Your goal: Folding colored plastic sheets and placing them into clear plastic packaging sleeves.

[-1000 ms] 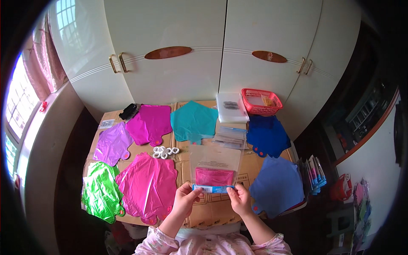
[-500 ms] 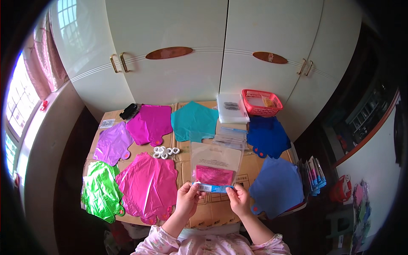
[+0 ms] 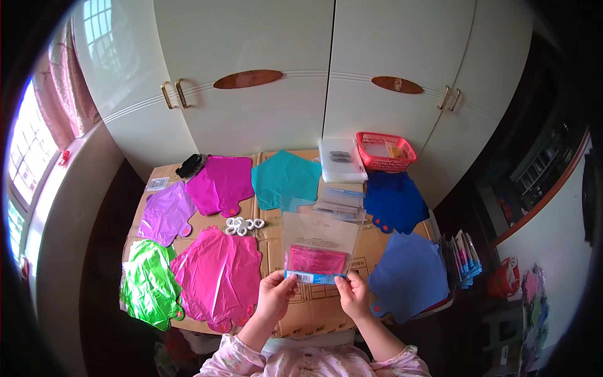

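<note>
My left hand (image 3: 277,294) and my right hand (image 3: 353,296) pinch the two lower corners of a clear plastic package (image 3: 319,234). A folded pink foil piece (image 3: 317,259) shows through its lower half, above a blue strip (image 3: 321,278) with a barcode. Both thumbs press on the front of that strip; the other fingers are mostly hidden behind. A large pink foil sheet (image 3: 217,273) lies left of my left hand. To the right of my right hand is a light blue foil sheet (image 3: 409,273). White rings (image 3: 243,225) sit in a small heap beyond the left hand.
Cardboard (image 3: 314,317) covers the table. Purple (image 3: 166,210), magenta (image 3: 223,182), teal (image 3: 286,179), green (image 3: 149,283) and dark blue (image 3: 396,200) foil sheets surround the middle. Clear sleeves (image 3: 341,164) and a red basket (image 3: 386,154) stand at the back. Packed packages (image 3: 461,257) stand at right.
Both hands keep their hold on the package. Its blue strip lies flatter under the thumbs, and the left thumb has shifted slightly.
</note>
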Motion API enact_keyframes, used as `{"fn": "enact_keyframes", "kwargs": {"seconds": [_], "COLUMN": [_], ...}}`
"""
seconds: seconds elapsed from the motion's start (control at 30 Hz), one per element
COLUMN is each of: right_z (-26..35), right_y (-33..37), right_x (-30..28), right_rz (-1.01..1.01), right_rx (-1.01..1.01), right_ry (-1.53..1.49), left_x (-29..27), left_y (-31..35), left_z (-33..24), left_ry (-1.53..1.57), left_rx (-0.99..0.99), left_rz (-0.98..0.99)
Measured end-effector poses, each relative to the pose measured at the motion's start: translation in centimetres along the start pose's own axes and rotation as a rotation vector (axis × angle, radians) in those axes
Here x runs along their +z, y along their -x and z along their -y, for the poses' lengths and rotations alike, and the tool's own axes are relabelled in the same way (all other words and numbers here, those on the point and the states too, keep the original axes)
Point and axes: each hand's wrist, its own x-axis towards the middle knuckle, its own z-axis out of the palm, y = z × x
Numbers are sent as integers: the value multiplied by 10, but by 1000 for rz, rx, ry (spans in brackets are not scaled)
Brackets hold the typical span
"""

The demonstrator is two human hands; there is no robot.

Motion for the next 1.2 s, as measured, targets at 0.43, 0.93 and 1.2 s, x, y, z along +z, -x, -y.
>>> {"fn": "enact_keyframes", "kwargs": {"seconds": [0.43, 0.93, 1.2], "right_z": [7, -11, -21], "right_y": [-1, -1, 6], "right_x": [7, 13, 9], "right_rz": [-7, 62, 63], "right_rx": [-33, 59, 216], "right_ry": [5, -182, -381], "left_x": [1, -3, -4], "left_y": [0, -1, 0], "left_z": [4, 20, 27], "left_ry": [-47, -86, -48], "left_rx": [80, 161, 213], "left_rz": [-36, -67, -46]}}
